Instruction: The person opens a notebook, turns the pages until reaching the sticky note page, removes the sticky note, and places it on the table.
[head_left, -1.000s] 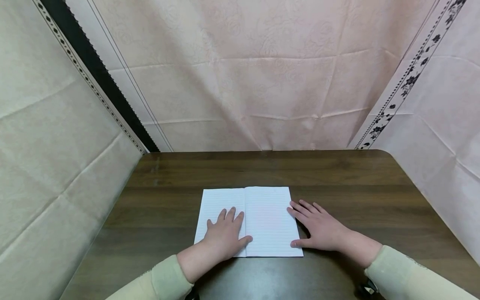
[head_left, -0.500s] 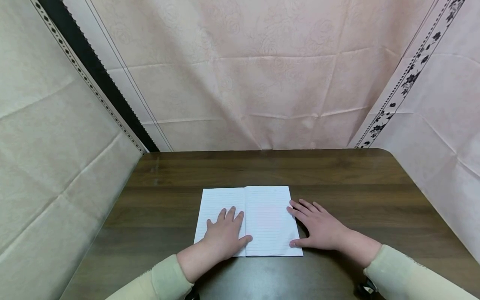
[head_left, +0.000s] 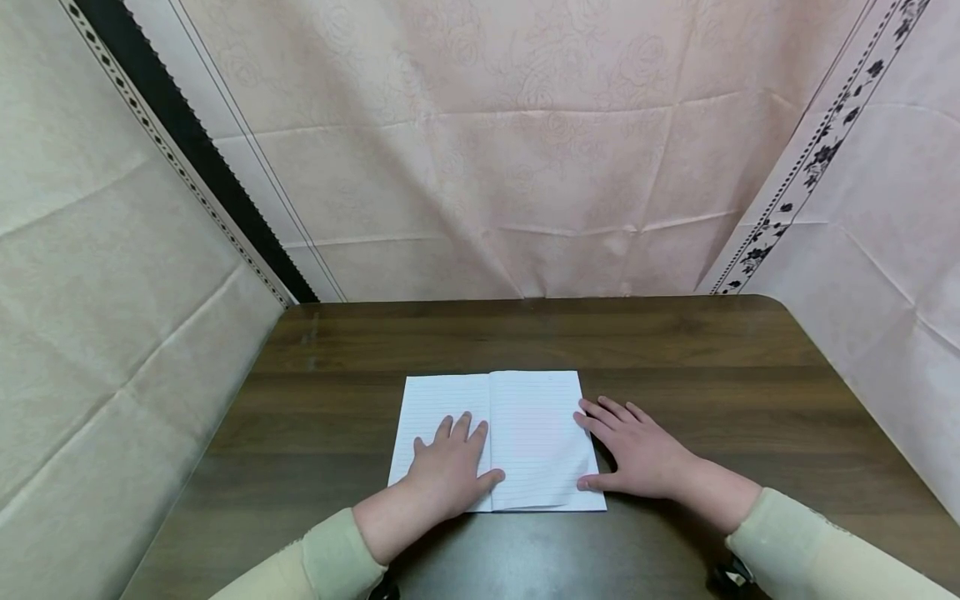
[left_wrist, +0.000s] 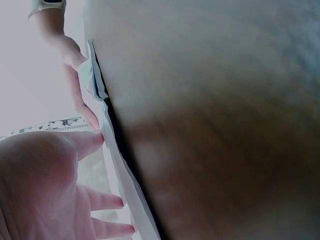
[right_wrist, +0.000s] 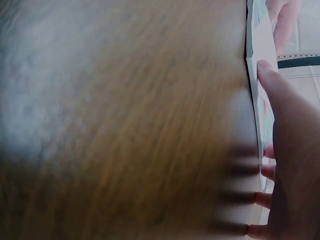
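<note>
white ruled paper notebook [head_left: 534, 429], lying open: my bare left hand [head_left: 444, 477] spread on left page, bare right hand [head_left: 641, 454] splayed at right edge; thumb slip could crease curled sheet [head_left: 553, 482].

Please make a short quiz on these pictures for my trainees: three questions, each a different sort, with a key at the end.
1. True or false: the notebook lies open on the table.

2. Fill in the gap: in the head view, the right hand overlaps the right page at its ______ edge (inner or outer).

3. Multiple choice: in the head view, most of the left hand is seen over
A) the right page
B) the left page
C) neither page

Key: 1. True. 2. outer. 3. B.
</note>
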